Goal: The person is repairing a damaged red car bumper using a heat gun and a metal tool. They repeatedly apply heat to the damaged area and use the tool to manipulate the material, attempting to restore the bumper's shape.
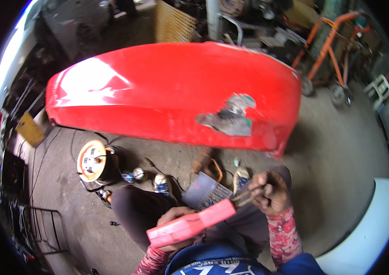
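Note:
My left hand (175,214) is closed around a long pink box (192,225), low in front of my body and tilted up to the right. Thin rods (244,198) stick out of the box's right end. The fingers of my right hand (270,191) are closed on the outer ends of these rods, above my right knee. Beyond my knees lies a large red car body panel (167,87). Near its right end the panel has a bare, grey, rough patch (231,117).
A cable reel (93,161) with an orange rim stands left of my knees, beside a small can (139,173). Between my shoes is a flat grey case (206,189). An orange wheeled cart (334,50) stands far right; a pale curved panel (364,229) lies near right.

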